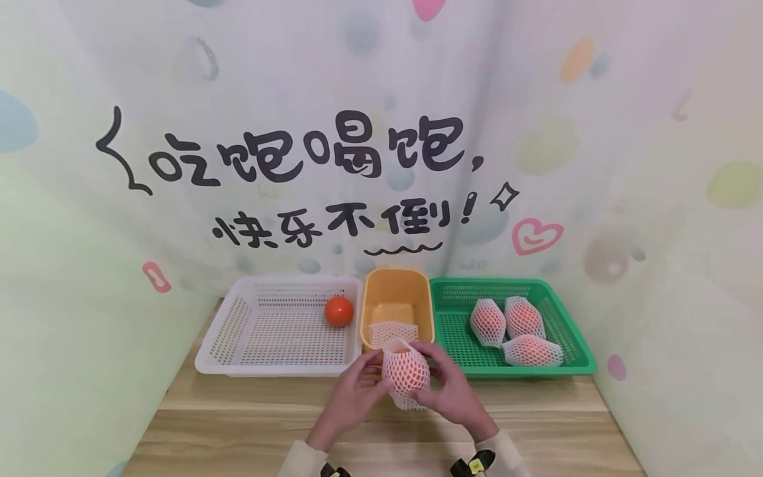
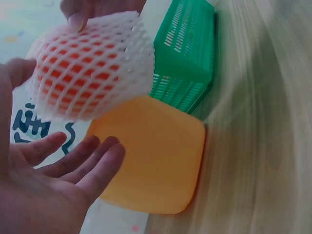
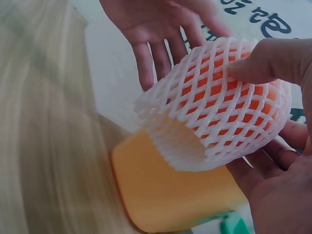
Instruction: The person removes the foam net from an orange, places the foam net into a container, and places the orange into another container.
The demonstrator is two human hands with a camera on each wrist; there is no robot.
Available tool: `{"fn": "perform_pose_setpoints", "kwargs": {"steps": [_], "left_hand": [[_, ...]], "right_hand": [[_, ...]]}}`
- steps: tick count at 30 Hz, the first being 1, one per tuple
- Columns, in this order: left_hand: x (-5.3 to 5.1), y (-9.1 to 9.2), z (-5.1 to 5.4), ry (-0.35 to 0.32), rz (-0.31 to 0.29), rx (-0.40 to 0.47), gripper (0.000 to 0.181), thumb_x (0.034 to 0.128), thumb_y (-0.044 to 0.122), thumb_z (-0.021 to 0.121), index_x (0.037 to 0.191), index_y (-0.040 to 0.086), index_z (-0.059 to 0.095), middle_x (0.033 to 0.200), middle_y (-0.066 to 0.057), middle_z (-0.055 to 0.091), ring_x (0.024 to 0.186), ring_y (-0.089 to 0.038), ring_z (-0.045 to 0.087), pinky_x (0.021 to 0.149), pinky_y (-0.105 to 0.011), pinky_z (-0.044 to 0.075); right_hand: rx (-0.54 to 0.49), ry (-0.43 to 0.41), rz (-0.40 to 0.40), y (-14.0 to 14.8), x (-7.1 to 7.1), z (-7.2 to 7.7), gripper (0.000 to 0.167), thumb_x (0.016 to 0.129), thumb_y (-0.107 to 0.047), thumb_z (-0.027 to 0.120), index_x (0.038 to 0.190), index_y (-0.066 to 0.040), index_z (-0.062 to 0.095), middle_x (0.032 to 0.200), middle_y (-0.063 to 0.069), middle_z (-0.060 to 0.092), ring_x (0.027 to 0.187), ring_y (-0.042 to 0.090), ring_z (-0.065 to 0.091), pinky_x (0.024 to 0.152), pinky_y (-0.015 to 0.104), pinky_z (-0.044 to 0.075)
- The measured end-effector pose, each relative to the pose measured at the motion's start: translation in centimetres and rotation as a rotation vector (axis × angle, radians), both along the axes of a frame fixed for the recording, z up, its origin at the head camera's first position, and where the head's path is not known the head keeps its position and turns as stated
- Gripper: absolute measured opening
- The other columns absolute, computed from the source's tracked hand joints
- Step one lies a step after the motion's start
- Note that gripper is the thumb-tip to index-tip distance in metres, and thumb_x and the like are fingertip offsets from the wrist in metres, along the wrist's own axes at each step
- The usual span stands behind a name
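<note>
A tomato in a white foam net sleeve (image 1: pixel 406 372) is held up in front of the yellow bin (image 1: pixel 396 291). My right hand (image 1: pixel 451 392) grips it, the thumb pressing on the net in the right wrist view and the fingers round the underside. The sleeve's loose end (image 3: pixel 183 146) hangs open past the tomato. On the other side, my left hand (image 2: pixel 53 185) has its fingers spread and apart from the net. Its thumb (image 2: pixel 22 71) is at the netted tomato's end; whether it touches cannot be told. More white foam netting (image 1: pixel 393 332) lies in the yellow bin.
At the left stands a white basket (image 1: pixel 277 370) with one bare tomato (image 1: pixel 338 311) in it. Three foam-netted tomatoes (image 1: pixel 524 318) lie in the green basket (image 1: pixel 456 281) at the right. All containers stand on a wooden table (image 1: pixel 250 424), before a printed cloth backdrop (image 1: pixel 381 79).
</note>
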State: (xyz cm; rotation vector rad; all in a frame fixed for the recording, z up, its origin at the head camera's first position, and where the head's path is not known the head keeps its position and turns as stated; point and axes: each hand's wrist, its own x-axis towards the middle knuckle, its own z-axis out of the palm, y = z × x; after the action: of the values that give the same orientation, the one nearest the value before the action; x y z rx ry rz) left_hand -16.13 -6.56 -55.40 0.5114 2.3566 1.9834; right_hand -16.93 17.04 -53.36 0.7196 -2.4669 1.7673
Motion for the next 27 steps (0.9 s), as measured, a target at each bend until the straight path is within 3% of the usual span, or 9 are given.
{"fn": "perform_pose_setpoints", "kwargs": {"steps": [3,7,14,21,27], "left_hand": [[0.6,0.3,-0.7,-0.038,-0.062,-0.017,0.068,0.0956,0.028,0.073,0.153,0.011,0.042,0.139,-0.013,0.06,0.122,-0.025,0.062,0.098,-0.029,0.056],[1.1,0.3,-1.8,-0.081,-0.046,-0.04,0.077,0.0922,0.03,0.077,0.157,0.016,0.037,0.143,-0.009,0.058,0.123,-0.015,0.059,0.099,-0.026,0.054],[1.7,-0.1,-3.8,-0.135,-0.015,0.009,0.078,0.0885,0.029,0.081,0.155,0.022,0.041,0.151,-0.01,0.051,0.132,-0.025,0.056,0.101,-0.023,0.051],[1.8,-0.4,-6.1,-0.132,-0.012,0.002,0.08,0.0824,0.029,0.086,0.152,0.022,0.046,0.151,-0.007,0.054,0.137,-0.027,0.053,0.109,-0.022,0.045],[1.8,-0.4,-7.8,-0.126,-0.02,-0.003,0.081,0.0781,0.028,0.089,0.149,0.019,0.05,0.152,-0.009,0.052,0.142,-0.032,0.049,0.113,-0.02,0.04]], "right_hand": [[-0.013,0.003,0.01,-0.9,0.5,-0.9,0.077,0.077,-0.006,0.086,0.146,-0.019,0.052,0.147,0.006,0.052,0.13,0.026,0.053,0.103,0.035,0.052],[-0.012,-0.018,0.025,-1.9,0.9,-2.1,0.076,0.078,-0.007,0.085,0.145,-0.019,0.051,0.149,0.004,0.052,0.133,0.027,0.052,0.106,0.04,0.05],[-0.019,-0.144,0.02,-2.7,1.4,-4.3,0.077,0.077,-0.003,0.084,0.144,-0.024,0.051,0.147,0.002,0.053,0.136,0.028,0.049,0.112,0.041,0.047],[-0.025,-0.177,0.035,-2.7,1.7,-7.1,0.075,0.08,-0.012,0.087,0.144,-0.021,0.05,0.147,0.009,0.053,0.137,0.033,0.049,0.113,0.043,0.047],[-0.037,-0.224,0.036,-2.4,1.8,-8.8,0.076,0.078,-0.015,0.088,0.144,-0.023,0.05,0.148,0.004,0.053,0.139,0.033,0.048,0.114,0.035,0.046]]}}
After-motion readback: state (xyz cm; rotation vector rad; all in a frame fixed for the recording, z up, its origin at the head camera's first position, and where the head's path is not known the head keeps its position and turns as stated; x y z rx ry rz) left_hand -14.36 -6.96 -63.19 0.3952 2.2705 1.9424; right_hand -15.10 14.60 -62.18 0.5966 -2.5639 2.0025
